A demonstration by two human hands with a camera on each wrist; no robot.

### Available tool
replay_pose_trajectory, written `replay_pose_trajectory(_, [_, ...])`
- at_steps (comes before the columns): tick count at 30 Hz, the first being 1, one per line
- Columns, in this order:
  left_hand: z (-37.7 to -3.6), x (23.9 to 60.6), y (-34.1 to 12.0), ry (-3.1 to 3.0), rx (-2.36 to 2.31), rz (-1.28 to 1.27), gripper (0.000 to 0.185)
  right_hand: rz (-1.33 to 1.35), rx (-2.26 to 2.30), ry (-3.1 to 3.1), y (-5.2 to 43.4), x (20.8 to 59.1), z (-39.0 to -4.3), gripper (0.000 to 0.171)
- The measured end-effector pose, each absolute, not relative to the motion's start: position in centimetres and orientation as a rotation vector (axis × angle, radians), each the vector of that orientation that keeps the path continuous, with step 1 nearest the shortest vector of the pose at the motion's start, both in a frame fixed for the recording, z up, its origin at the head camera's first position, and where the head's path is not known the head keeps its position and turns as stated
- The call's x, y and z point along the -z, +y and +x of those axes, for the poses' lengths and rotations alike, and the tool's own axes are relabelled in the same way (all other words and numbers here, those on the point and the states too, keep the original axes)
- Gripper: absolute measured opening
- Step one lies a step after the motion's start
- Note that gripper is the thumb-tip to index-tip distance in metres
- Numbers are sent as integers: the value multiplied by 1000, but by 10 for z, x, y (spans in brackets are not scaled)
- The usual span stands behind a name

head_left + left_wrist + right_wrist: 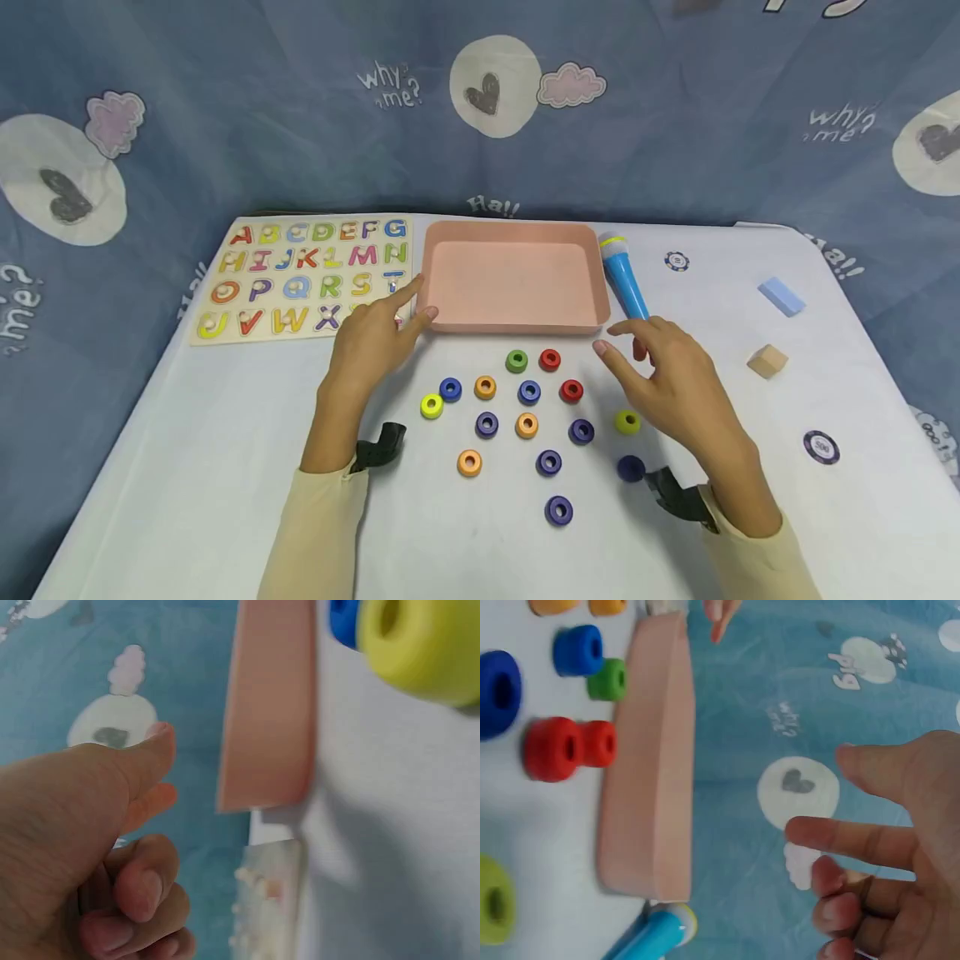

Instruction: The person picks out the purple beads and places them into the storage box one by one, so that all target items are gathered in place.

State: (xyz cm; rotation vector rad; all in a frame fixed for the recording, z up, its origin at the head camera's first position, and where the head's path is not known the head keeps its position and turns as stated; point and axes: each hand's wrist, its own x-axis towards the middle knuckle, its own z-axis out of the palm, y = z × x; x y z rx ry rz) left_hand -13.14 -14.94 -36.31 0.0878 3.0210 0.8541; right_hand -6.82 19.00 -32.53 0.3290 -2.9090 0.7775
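Observation:
A pink tray (517,328) stands at the back middle of the table. My left hand (369,346) hovers by its left side, over the edge of the alphabet board (247,340); thumb and index finger are extended, the other fingers loosely curled, as the left wrist view shows. Near the tray's front right corner is my right hand (667,379), thumb and index apart and nothing between them. It is close to the handle end of a blue toy microphone (627,279). Several small rings lie in front of the tray, among them a green ring (510,367), a red ring (558,361) and a yellow ring (424,410).
To the right lie a light blue block (782,297), a wooden cube (767,362), a poker chip (821,447) and a smaller chip (677,262). A purple ring (630,468) sits beside the right wrist strap. Behind the table hangs a blue printed cloth (300,150).

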Motion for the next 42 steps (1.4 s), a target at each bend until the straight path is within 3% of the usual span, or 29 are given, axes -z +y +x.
replay_pose_trajectory(6, [-137, 379, -154, 2940, -804, 57, 64, 357, -843, -2876, 197, 353, -46, 29])
replay_pose_trajectory(12, [-140, 385, -157, 2911, -793, 63, 66, 220, -876, -2899, 208, 386, -14, 23])
replay_pose_trajectory(22, [-143, 384, -158, 2899, -791, 41, 67, 11, -872, -3013, 221, 405, 28, 35])
replay_pose_trajectory(34, [-141, 388, -160, 2860, -848, 5, 67, 189, -790, -3141, 220, 402, 21, 27])
replay_pose_trajectory(42, [-142, 390, -162, 2883, -864, 21, 66, 445, -661, -3083, 207, 384, -1, 28])
